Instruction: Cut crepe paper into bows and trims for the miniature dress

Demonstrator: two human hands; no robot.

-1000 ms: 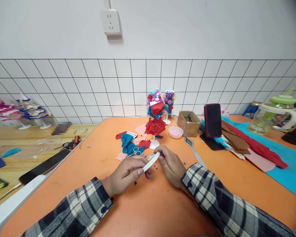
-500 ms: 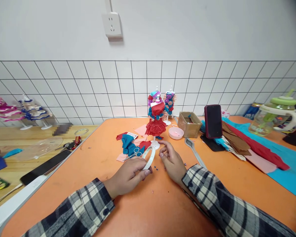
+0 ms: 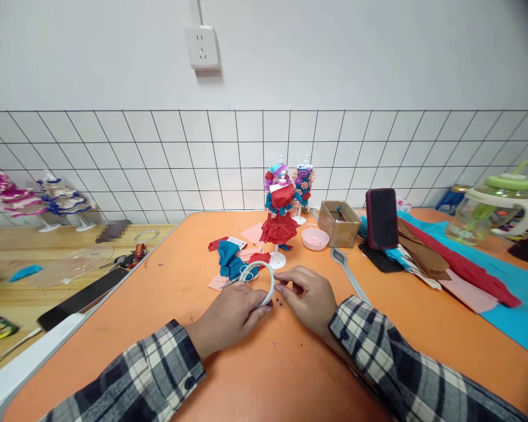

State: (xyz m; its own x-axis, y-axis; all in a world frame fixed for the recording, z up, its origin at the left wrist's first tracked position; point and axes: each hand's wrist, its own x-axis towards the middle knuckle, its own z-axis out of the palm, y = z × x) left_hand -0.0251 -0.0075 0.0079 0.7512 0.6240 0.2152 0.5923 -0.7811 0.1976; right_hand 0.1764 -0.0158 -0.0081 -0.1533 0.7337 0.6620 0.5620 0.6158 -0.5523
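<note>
My left hand (image 3: 233, 315) is closed round a white roll of tape (image 3: 264, 280) and holds it on edge just above the orange table (image 3: 167, 305). My right hand (image 3: 308, 296) pinches at the roll's right side with thumb and forefinger. Just behind the roll lie blue-handled scissors (image 3: 246, 272) on red, blue and pink paper scraps (image 3: 229, 258). A small mannequin in a red paper dress (image 3: 279, 220) stands behind them on a white stand.
A second dressed mannequin (image 3: 303, 181), a pink dish (image 3: 315, 238), a cardboard box (image 3: 338, 223), a propped dark phone (image 3: 382, 218) and coloured paper sheets (image 3: 462, 266) lie to the right, with a green-lidded jug (image 3: 493, 205). A wooden table (image 3: 48, 264) with more mannequins stands left.
The tape roll turned from lying flat between both hands to standing on edge in my left hand. My right hand let go, then returned to pinch the roll's right side.
</note>
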